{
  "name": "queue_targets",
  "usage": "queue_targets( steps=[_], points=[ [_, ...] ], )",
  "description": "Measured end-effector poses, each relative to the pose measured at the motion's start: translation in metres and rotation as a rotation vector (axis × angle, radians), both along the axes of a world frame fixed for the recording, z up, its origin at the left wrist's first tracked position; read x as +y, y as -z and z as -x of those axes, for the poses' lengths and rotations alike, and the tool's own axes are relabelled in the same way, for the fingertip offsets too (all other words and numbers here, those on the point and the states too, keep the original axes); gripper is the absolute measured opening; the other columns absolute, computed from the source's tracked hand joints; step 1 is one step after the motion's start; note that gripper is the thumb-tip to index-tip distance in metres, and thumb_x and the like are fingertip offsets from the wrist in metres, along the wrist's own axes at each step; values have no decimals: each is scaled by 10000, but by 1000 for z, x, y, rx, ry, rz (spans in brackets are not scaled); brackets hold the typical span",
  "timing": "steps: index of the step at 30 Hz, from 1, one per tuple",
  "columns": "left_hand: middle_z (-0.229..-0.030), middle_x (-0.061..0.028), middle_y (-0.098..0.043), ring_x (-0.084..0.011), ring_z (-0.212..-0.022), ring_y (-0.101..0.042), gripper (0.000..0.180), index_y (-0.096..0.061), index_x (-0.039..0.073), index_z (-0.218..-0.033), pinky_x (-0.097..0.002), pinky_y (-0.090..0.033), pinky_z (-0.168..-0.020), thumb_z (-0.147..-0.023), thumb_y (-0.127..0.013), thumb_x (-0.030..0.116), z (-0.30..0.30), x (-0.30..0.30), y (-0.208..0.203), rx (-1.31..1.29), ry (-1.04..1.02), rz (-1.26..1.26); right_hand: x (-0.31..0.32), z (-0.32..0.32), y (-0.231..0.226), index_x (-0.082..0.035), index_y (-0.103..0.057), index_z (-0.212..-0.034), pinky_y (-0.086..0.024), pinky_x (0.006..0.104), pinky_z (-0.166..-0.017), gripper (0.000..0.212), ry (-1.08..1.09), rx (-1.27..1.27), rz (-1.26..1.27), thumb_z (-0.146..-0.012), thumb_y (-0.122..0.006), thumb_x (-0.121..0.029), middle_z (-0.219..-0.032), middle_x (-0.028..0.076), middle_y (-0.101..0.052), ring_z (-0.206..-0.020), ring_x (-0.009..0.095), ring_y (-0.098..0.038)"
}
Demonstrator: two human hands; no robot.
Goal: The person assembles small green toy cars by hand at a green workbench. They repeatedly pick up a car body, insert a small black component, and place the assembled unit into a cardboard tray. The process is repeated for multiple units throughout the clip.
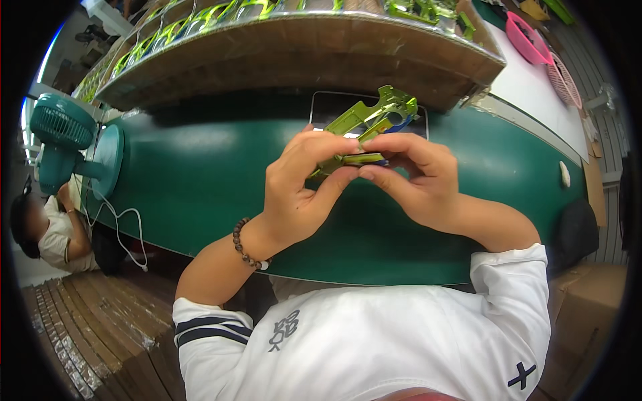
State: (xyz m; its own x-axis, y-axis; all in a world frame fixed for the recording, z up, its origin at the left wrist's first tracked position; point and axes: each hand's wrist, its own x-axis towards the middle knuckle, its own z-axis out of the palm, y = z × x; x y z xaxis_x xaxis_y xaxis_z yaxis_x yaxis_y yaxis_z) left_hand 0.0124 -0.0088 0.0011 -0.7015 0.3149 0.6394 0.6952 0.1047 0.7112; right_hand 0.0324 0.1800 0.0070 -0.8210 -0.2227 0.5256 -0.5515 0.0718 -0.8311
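Both my hands grip one lime-green plastic frame part [348,120] above the green table. My left hand [297,177] has thumb and fingers closed on its near left edge. From the other side my right hand [424,177] pinches the same part near its right edge. The two thumbs almost meet at a narrow green strip with a dark blue end. The part's far end, with cut-outs and a rounded section, tilts up and away from me. My fingers hide its middle. Behind it lies a dark flat panel [324,101] with a pale rim.
A long cardboard box [301,53] holding several similar green parts spans the far side. At left stand a teal fan [63,123] and a white cable [142,234]; a co-worker [63,234] sits beyond. Pink baskets [528,40] are at far right. Stacked cardboard [100,327] is lower left.
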Motion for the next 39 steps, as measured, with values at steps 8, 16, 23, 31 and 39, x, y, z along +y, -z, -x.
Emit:
queue_targets(
  steps=[8,16,23,31,39],
  points=[
    [-1077,-88,-602,-257,-917,-538,211,-705,59,-945,-383,-412,-814,-736,-729,42,-9,0,-14,436,-360,471,5,11,8,-42,-652,-1022,-517,346,-644,314,169,524,-382,-715,-667,22,-873,114,-669,-753,294,-643],
    [-887,-64,-657,-219,-748,-548,260,-711,47,-924,-309,-441,-640,-677,-774,-5,-9,2,-13,424,-411,310,-7,10,-4,-3,-657,-1059,-525,318,-616,335,177,504,-278,-731,-686,59,-924,132,-659,-742,249,-641],
    [-892,-82,-683,-231,-762,-601,223,-702,46,-952,-312,-496,-668,-739,-720,-19,-1,3,-8,82,-232,147,-12,7,0,7,-655,-1003,-564,287,-701,224,179,153,-73,-787,-707,29,-934,119,-670,-808,206,-681],
    [-911,-70,-690,-168,-770,-610,180,-702,38,-952,-270,-491,-654,-776,-716,6,1,-5,-6,17,-204,200,-5,5,-5,-34,-678,-984,-521,302,-602,205,153,59,-256,-784,-722,-29,-878,106,-677,-719,217,-650],
    [-924,-88,-670,-123,-783,-622,167,-681,-6,-1013,-240,-499,-683,-866,-672,72,-4,4,-6,-218,-99,29,-4,8,-4,-32,-665,-982,-506,307,-585,195,186,109,-270,-793,-711,-46,-855,105,-670,-726,235,-641]
  ],
)
